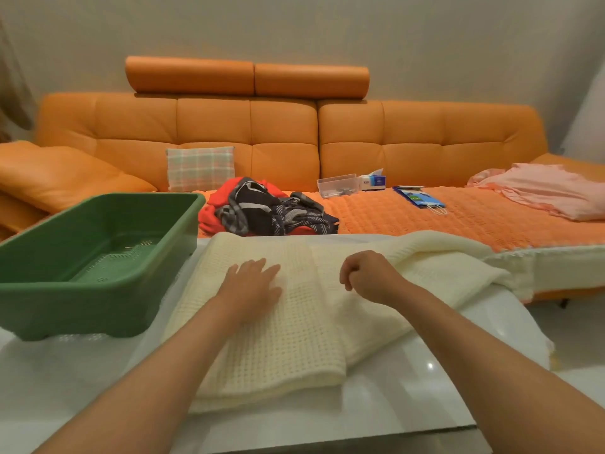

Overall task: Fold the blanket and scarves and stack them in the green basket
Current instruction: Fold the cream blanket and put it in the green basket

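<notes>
A cream waffle-knit blanket (294,329) lies partly folded across the white table (376,411), its right part trailing off toward the sofa. My left hand (252,283) rests flat on it with fingers straight. My right hand (370,276) sits on the blanket with fingers curled; whether it pinches the fabric is hidden. The green basket (98,290) stands empty at the table's left. A heap of scarves (265,208), red and dark striped, lies on the sofa seat behind the table.
An orange sofa (281,126) runs along the wall, holding a plaid cushion (200,168), a clear plastic box (337,185), a tissue box (373,181), a blue packet (419,196) and a pink cloth (550,191).
</notes>
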Demonstrator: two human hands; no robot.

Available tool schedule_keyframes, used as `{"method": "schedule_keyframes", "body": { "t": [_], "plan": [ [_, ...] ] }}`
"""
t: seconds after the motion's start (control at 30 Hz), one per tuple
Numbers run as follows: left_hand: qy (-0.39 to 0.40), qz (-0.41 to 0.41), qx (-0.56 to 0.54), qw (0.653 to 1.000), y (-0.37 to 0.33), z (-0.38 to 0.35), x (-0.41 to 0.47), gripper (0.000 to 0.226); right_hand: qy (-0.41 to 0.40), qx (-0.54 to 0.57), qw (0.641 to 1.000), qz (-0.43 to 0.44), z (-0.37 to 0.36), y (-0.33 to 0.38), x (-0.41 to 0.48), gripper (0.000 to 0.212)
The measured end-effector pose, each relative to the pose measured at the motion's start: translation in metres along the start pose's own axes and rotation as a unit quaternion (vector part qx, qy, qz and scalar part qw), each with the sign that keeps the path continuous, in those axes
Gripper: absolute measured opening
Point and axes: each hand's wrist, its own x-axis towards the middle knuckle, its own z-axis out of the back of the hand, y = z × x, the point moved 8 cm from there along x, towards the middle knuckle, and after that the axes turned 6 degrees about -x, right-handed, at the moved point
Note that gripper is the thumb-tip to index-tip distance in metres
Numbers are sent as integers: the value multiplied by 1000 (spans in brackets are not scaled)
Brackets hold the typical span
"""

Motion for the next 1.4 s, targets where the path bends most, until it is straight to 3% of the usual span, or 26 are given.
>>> {"method": "schedule_keyframes", "body": {
  "t": [0.07, 0.13, 0.2, 0.3, 0.43, 0.57, 0.7, 0.77, 0.87, 0.9, 0.97, 1.07, 1.17, 1.3, 1.33, 1.4],
  "plan": [
    [-62, -76, -46, 994, -42, 20, -10, 44, 45, -32, 998, 6, 8, -15, -19, 37],
    [-70, -146, -114, 980, -86, 32, -25, 26, 87, -94, 992, 2, 15, -32, -36, 33],
    [-19, -194, -149, 970, -125, 29, -42, 20, 125, -178, 976, 1, 18, -53, -49, 29],
    [80, -226, -125, 963, -163, 9, -61, 40, 172, -279, 945, -17, 19, -88, -65, 29],
    [109, -242, -57, 963, -175, -12, -68, 45, 65, -365, 929, 24, 34, -101, -62, 28],
    [95, -214, -131, 963, -165, -13, -56, 24, 8, -170, 985, -1, 46, -114, -57, 20],
    [81, -158, -213, 961, -153, -3, -45, 28, -63, -72, 995, 30, 67, -98, -62, 16],
    [90, -138, -250, 954, -152, -4, -45, 31, -59, -79, 994, 49, 70, -88, -66, 12],
    [96, -126, -288, 944, -156, -10, -49, 28, -14, -201, 976, 81, 60, -79, -69, 61],
    [96, -127, -289, 944, -158, -13, -50, 22, -8, -251, 964, 91, 56, -78, -68, 68],
    [85, -131, -279, 948, -162, -14, -54, 22, -14, -303, 948, 99, 51, -77, -64, 62],
    [62, -192, -202, 958, -174, -14, -59, 36, -10, -287, 952, 109, 53, -76, -66, 39],
    [92, -204, -201, 954, -179, -17, -64, 38, 16, -275, 958, 81, 61, -75, -74, 26],
    [177, -182, -304, 918, -183, -15, -67, 19, 176, -241, 954, -24, 53, -81, -101, 27],
    [156, -181, -320, 917, -180, -12, -65, 19, 211, -218, 952, -40, 48, -82, -107, 26],
    [49, -166, -325, 930, -165, 0, -54, 22, 209, -178, 961, -41, 43, -81, -107, 21]
  ]
}}
